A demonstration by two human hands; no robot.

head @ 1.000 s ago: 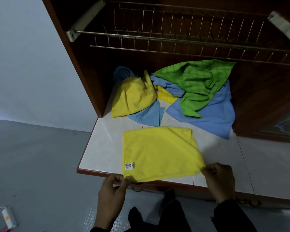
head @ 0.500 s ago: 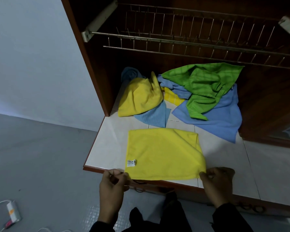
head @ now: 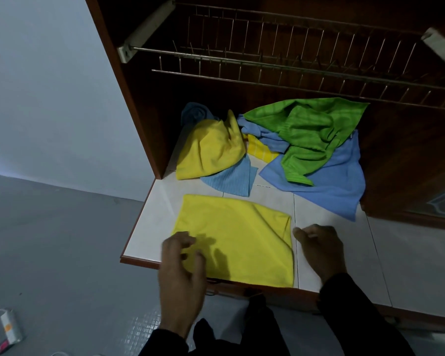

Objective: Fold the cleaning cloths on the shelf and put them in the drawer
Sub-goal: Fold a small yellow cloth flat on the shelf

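A yellow cloth [head: 242, 240] lies flat as a rectangle at the front of the white tiled shelf [head: 152, 222]. My left hand [head: 183, 268] hovers over its near left corner with loosely curled fingers that grip nothing. My right hand [head: 319, 250] lies palm down on the tile just right of the cloth's right edge. Behind sits a loose pile: a crumpled yellow cloth [head: 211, 150], a green cloth [head: 303, 129] on top of a large blue cloth [head: 332, 181], and a light blue ribbed cloth [head: 231, 178]. No drawer shows clearly.
A wire dish rack [head: 267, 65] hangs above the pile inside the dark wooden cabinet [head: 129, 98]. The shelf's wooden front edge runs just below my hands. A power strip [head: 9, 327] lies on the grey floor at the lower left.
Both hands have let go of the yellow cloth's near corners and moved forward over the shelf. The white label is no longer visible. The view has shifted left.
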